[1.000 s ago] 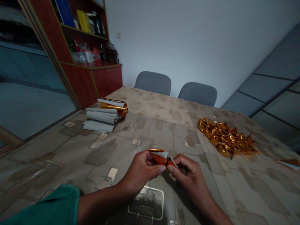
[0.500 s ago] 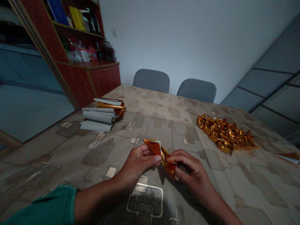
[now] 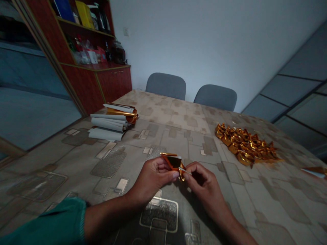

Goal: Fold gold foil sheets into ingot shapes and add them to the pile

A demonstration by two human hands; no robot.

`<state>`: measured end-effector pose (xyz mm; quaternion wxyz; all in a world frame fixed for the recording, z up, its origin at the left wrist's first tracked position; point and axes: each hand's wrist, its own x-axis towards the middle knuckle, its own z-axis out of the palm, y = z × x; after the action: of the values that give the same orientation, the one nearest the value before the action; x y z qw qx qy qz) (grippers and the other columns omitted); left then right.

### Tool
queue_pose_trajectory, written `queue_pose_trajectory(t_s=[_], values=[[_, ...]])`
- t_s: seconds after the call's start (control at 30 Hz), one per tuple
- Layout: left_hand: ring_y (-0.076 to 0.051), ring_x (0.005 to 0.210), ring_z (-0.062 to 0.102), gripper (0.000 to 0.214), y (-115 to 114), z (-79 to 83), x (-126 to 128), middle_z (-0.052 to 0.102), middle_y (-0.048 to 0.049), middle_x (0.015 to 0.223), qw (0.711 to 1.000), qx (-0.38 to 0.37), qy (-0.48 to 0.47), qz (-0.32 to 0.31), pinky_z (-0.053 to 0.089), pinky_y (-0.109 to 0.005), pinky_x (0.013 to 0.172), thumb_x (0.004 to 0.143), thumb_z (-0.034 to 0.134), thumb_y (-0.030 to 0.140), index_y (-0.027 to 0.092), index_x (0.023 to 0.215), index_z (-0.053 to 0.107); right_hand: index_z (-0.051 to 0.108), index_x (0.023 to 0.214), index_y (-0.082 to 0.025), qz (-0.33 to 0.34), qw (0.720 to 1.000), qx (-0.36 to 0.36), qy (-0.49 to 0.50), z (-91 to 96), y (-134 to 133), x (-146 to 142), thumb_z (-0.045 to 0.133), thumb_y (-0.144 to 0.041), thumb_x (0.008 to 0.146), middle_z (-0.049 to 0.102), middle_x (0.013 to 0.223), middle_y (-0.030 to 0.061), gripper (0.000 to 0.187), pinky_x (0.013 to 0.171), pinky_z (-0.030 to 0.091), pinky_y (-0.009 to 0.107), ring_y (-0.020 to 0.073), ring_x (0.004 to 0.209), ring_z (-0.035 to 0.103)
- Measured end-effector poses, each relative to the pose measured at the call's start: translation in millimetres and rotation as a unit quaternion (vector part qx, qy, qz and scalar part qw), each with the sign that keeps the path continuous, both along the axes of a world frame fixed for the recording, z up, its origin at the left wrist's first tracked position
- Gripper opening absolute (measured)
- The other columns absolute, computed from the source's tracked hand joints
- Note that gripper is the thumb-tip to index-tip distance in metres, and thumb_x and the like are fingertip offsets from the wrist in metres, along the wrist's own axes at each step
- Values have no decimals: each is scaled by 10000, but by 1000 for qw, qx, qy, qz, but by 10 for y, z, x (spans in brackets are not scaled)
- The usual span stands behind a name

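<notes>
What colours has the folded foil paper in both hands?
Folded foil paper: shiny orange-gold, pale grey edges; head view.

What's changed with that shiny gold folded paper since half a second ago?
The right wing of the shiny gold folded paper swung upward, showing a thin pale edge pinched in the person's right hand. The person's left hand kept its grip on the other side. The clustered gold foil shapes and the stack of grey-backed gold sheets stayed put.

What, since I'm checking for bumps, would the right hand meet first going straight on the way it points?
The right hand would first press into the folded foil piece that it pinches; just beyond, probably the left hand, though depth is unclear.
</notes>
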<state>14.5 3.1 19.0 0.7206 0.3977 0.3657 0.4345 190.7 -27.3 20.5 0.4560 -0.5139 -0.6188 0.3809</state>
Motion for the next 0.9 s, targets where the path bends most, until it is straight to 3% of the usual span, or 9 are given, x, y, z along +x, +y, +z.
queue_pose_trajectory(t_s=[0.37,0.67,0.9], values=[[-142,725,691,257,6,1,-3,781,-54,821,999,21,35,4,517,-228,676,684,842,226,130,900,739,524,743,-219,-28,996,-59,64,-63,-19,-26,623,-427,887,491,611,-50,272,482,318,240,119,525,416],[-142,761,711,212,-29,16,3,809,-65,913,1000,21,11,-10,523,-225,696,671,824,179,149,871,758,576,721,-207,-17,993,41,-109,-8,-32,-13,589,-274,889,552,643,-19,182,547,351,260,143,575,481],[-129,778,705,241,-15,3,13,801,-48,878,1000,2,3,-8,525,-210,729,657,853,187,147,876,763,596,725,-202,8,990,68,-125,20,-25,8,597,-243,903,575,680,-11,183,563,358,252,145,609,510]])
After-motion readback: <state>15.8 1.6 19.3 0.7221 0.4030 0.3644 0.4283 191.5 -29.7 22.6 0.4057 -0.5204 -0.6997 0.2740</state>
